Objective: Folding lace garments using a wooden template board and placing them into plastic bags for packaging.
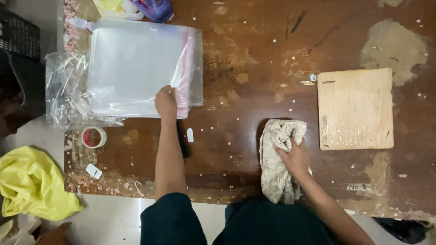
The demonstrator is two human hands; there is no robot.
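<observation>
My left hand (166,102) rests on the near edge of a stack of clear plastic zip bags (136,68) with a pink seal strip, fingers curled onto the top bag. My right hand (295,156) grips a folded cream lace cloth (279,159) that lies on the worn brown table (254,59) close to my body. Both forearms reach out from dark green sleeves.
A square plywood board (355,109) lies at the right. A crumpled clear plastic wrap (66,90) and a roll of tape (94,137) sit at the left edge. Yellow fabric (32,181) lies on the floor. A purple object (156,9) stands at the back. Small sequins are scattered about.
</observation>
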